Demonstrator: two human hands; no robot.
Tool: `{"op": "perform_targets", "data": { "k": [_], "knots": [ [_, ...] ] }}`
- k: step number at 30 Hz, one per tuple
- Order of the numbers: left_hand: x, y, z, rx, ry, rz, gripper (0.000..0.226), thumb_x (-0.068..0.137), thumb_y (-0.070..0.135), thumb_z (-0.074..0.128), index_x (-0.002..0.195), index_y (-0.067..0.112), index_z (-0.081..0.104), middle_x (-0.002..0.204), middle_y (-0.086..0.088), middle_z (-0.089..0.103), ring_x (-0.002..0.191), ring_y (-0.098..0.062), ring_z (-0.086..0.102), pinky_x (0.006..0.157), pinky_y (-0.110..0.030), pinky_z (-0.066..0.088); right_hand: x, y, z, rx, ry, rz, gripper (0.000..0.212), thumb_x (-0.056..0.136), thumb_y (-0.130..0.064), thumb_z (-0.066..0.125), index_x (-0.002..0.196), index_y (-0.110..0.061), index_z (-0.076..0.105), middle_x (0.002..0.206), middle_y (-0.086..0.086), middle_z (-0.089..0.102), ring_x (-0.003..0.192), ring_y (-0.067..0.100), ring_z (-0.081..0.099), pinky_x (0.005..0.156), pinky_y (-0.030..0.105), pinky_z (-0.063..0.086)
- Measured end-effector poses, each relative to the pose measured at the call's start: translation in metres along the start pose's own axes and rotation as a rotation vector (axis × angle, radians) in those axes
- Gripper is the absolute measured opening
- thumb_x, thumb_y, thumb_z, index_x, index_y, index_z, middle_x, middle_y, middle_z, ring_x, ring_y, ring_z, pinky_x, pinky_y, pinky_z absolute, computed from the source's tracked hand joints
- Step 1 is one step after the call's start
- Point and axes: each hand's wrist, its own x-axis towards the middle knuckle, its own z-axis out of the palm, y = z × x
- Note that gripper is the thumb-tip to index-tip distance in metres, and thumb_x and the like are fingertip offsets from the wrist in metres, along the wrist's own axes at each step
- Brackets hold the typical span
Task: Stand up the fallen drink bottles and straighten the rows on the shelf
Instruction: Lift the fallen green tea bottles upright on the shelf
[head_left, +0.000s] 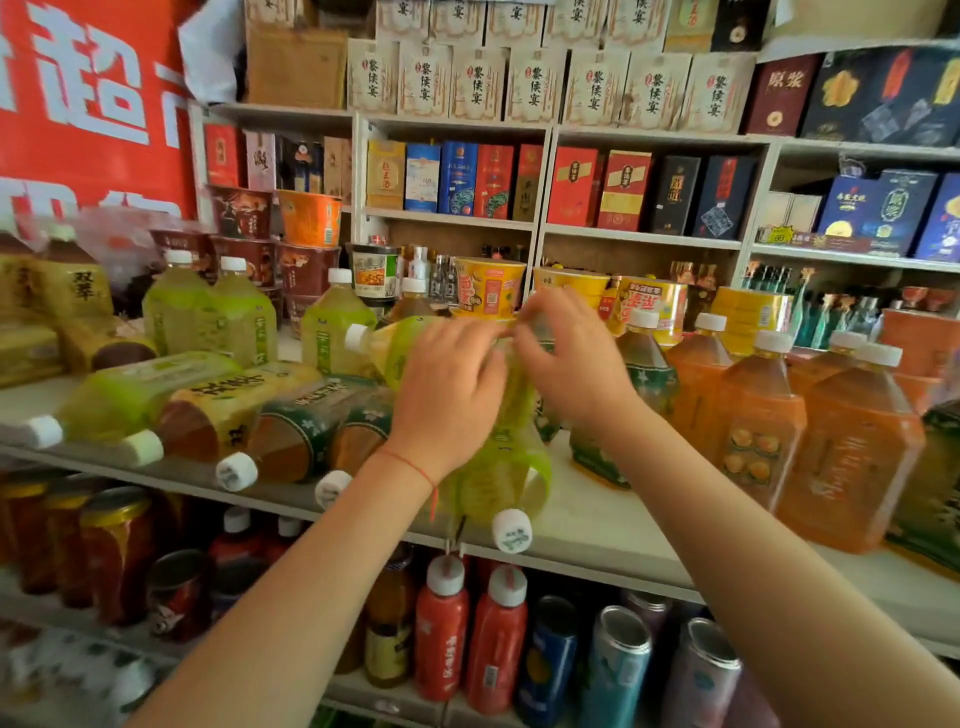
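Our two forearms reach in over the shelf's front edge, and from the fingers outward we see this: our left hand (447, 395) has its fingers curled together over the body of a green-labelled bottle (498, 467), while our right hand (566, 353) pinches its fingertips on that bottle's far end, though blur hides the exact grip. That bottle lies on its side, white cap (512, 530) hanging just past the front edge of the shelf (597, 525). Left of it along the front edge, four more fallen bottles (291, 426) lie side by side, caps toward us. Toward the right end, orange bottles (852, 447) stand upright. Behind, near the back edge, pale green bottles (208, 312) stand.
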Motion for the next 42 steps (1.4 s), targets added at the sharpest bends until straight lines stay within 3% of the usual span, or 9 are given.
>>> {"op": "perform_targets", "data": {
  "k": [5,9,13,20,24,31,35,39,42],
  "knots": [
    [0.013,-0.060,-0.053,0.110,0.044,-0.312,0.040,0.095,0.018,0.048,0.135,0.013,0.054,0.133,-0.008,0.056,0.126,-0.028,0.046,0.110,-0.043,0.036,0.009,-0.044,0.023,-0.350,-0.488,-0.095,0.092,0.077,-0.053,0.076,0.150,-0.023,0.029,0.144,0.006,0.045,0.130,0.028,0.046,0.108,0.046,0.042],
    [0.026,-0.085,-0.058,-0.462,-0.265,-0.772,0.035,0.092,0.030,0.055,0.122,0.013,0.058,0.112,-0.009,0.057,0.104,-0.023,0.054,0.089,-0.038,0.046,0.003,-0.060,0.053,-0.834,-0.355,-0.111,0.104,0.079,-0.033,0.080,0.155,-0.014,0.011,0.146,0.017,0.043,0.130,0.038,0.048,0.106,0.048,0.045],
    [0.030,-0.103,-0.054,-0.803,-0.213,-0.928,0.018,0.097,0.020,0.058,0.089,0.007,0.068,0.097,-0.021,0.072,0.079,-0.028,0.071,0.069,-0.037,0.062,-0.009,-0.065,0.076,-0.922,-0.166,-0.112,0.088,0.079,-0.026,0.079,0.148,-0.008,0.026,0.127,0.017,0.058,0.110,0.037,0.059,0.091,0.047,0.050],
    [0.032,-0.079,-0.055,-0.713,-0.118,-0.610,0.049,0.077,0.068,0.062,0.103,0.026,0.062,0.106,-0.002,0.071,0.100,-0.022,0.070,0.089,-0.048,0.058,-0.019,-0.053,0.057,-0.678,0.115,-0.054,0.108,0.047,-0.051,0.095,0.131,-0.002,0.047,0.111,0.014,0.064,0.097,0.034,0.065,0.081,0.045,0.055],
    [0.038,-0.028,-0.046,-0.614,-0.109,-0.353,0.028,0.096,0.048,0.059,0.113,0.025,0.060,0.103,0.017,0.061,0.093,0.005,0.058,0.077,-0.012,0.048,-0.042,-0.038,0.026,-0.439,0.207,0.115,0.104,0.057,-0.043,0.091,0.138,-0.004,0.039,0.118,0.012,0.060,0.104,0.034,0.061,0.075,0.041,0.054],
    [0.028,0.035,0.008,-0.640,-0.369,-0.293,0.021,0.103,0.036,0.052,0.122,0.030,0.056,0.107,0.018,0.062,0.095,0.008,0.057,0.078,-0.009,0.046,-0.097,0.010,-0.009,-0.128,0.164,0.456,0.091,0.075,-0.052,0.078,0.143,-0.017,0.028,0.132,-0.002,0.053,0.113,0.024,0.060,0.074,0.035,0.050],
    [0.014,0.042,0.027,-0.525,-0.545,-0.308,0.040,0.101,0.036,0.053,0.140,0.026,0.055,0.131,0.004,0.063,0.118,-0.012,0.059,0.102,-0.032,0.048,-0.112,0.030,-0.016,-0.014,0.232,0.532,0.097,0.075,-0.048,0.080,0.146,-0.012,0.024,0.133,0.004,0.053,0.114,0.026,0.060,0.082,0.039,0.053],
    [-0.002,0.038,0.021,-0.241,-0.641,-0.210,0.033,0.102,0.033,0.051,0.132,0.023,0.062,0.129,0.004,0.064,0.116,-0.014,0.058,0.095,-0.027,0.046,-0.119,0.045,-0.014,0.091,0.260,0.524,0.100,0.078,-0.046,0.079,0.149,-0.007,0.021,0.141,0.012,0.044,0.126,0.031,0.051,0.095,0.047,0.052],
    [-0.016,0.023,0.012,0.006,-0.663,-0.180,0.037,0.101,0.042,0.049,0.134,0.027,0.058,0.139,0.000,0.054,0.130,-0.021,0.048,0.109,-0.041,0.041,-0.122,0.039,-0.010,-0.175,0.363,0.380,0.094,0.084,-0.046,0.070,0.151,0.002,0.024,0.144,0.026,0.038,0.135,0.041,0.040,0.109,0.052,0.042]
  ]
}}
